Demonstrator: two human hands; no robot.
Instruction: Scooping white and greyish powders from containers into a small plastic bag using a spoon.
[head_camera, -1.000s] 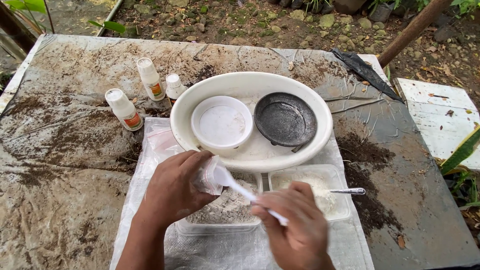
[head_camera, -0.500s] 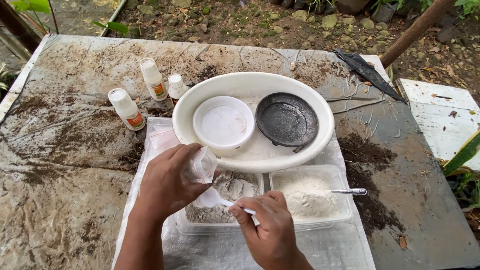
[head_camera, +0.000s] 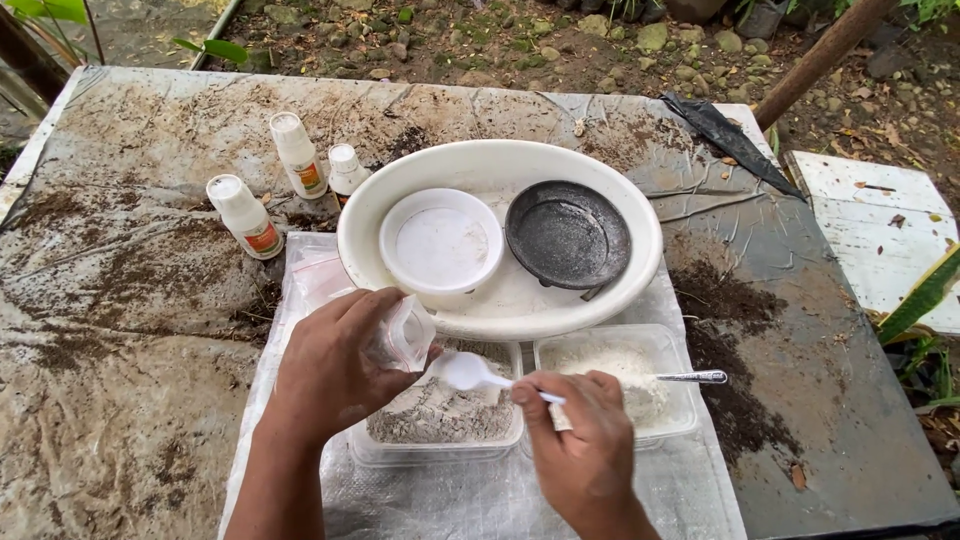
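My left hand (head_camera: 335, 365) holds a small clear plastic bag (head_camera: 408, 332) with its mouth facing right. My right hand (head_camera: 585, 440) grips a white plastic spoon (head_camera: 470, 372) whose bowl sits just at the bag's opening. Both hover over a clear rectangular container of grey powder (head_camera: 440, 415). Beside it on the right stands a second clear container of white powder (head_camera: 620, 385) with a metal spoon (head_camera: 690, 377) resting in it.
A large white oval basin (head_camera: 500, 315) holds a white bowl (head_camera: 440, 245) and a black dish (head_camera: 568, 233). Three small white bottles (head_camera: 297, 155) stand at the back left. The table (head_camera: 130, 270) is covered in dirty plastic sheeting; soil patches lie at the right.
My right hand dipped the spoon down toward the grey powder, then brought it up to the bag's mouth. My left hand kept the bag over the container.
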